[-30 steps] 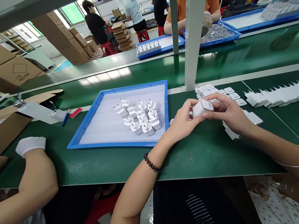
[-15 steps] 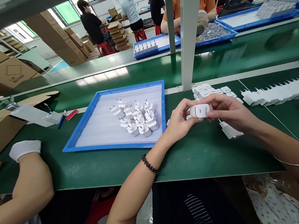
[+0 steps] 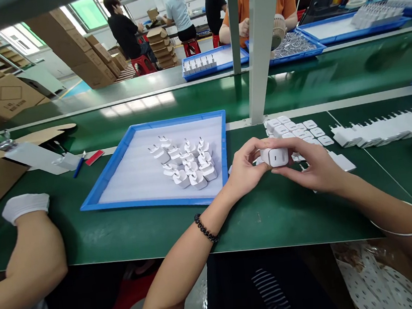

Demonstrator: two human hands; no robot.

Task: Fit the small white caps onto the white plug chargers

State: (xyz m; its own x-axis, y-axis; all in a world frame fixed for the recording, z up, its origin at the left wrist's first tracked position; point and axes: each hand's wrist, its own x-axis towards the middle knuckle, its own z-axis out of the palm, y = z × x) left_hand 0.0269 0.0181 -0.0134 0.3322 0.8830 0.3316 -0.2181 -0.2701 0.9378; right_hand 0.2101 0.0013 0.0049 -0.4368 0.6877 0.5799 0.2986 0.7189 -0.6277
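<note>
Between both hands, above the green bench, is a white charger plug (image 3: 277, 157) with its port face turned toward me. My left hand (image 3: 247, 168) is closed on its left side. My right hand (image 3: 308, 164) grips it too, fingers over the top and thumb beneath. Behind my hands lie several white charger pieces (image 3: 309, 124) in rows, partly covered by my right hand. A blue-rimmed tray (image 3: 108, 186) to the left holds a cluster of white charger plugs (image 3: 196, 178) with pins up.
On the right stands a row of white plugs (image 3: 386, 127). A metal post (image 3: 256, 68) rises behind my hands. At left are a co-worker's arm (image 3: 37, 245), an open cardboard box (image 3: 3, 187), a blue pen (image 3: 79, 167) and a red piece (image 3: 94, 157).
My right hand has shifted its grip, from pinching the charger's right end to spanning it top and bottom. The charger has barely moved. The view has shifted slightly.
</note>
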